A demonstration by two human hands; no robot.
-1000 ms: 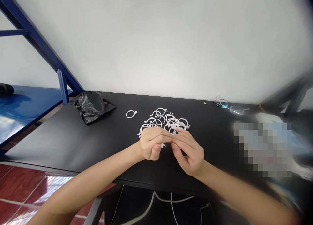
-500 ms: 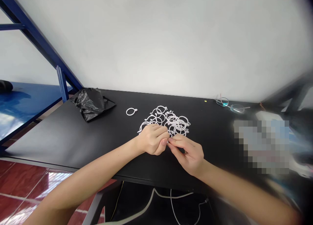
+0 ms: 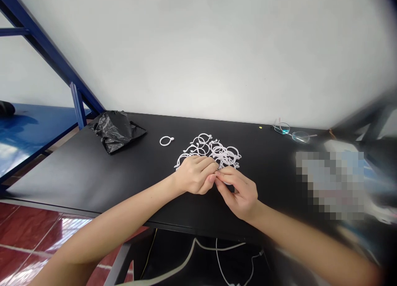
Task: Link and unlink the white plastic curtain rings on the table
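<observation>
My left hand (image 3: 197, 174) is closed, fingers curled and thumb pressed against them, above the near side of a loose pile of white plastic curtain rings (image 3: 201, 148). Fingertip to fingertip with it, my right hand (image 3: 238, 191) makes a pinch. A pale sliver shows between its thumb and fingers, too small to identify; whatever the hands hold is otherwise hidden. Each ring in the pile is thin and round with a small eyelet. One single curtain ring (image 3: 166, 141) lies apart, left of the pile.
A crumpled black plastic bag (image 3: 114, 130) rests at the back left of the black table (image 3: 130, 170). Eyeglasses (image 3: 291, 133) lie at the back right, near a blurred pale package (image 3: 338, 147). The wall stands behind; cables (image 3: 186, 261) hang below the front edge.
Both hands have shifted very slightly up and stay together at the fingertips. A pale sliver now shows within the right hand's pinch. The rings and bag lie as before.
</observation>
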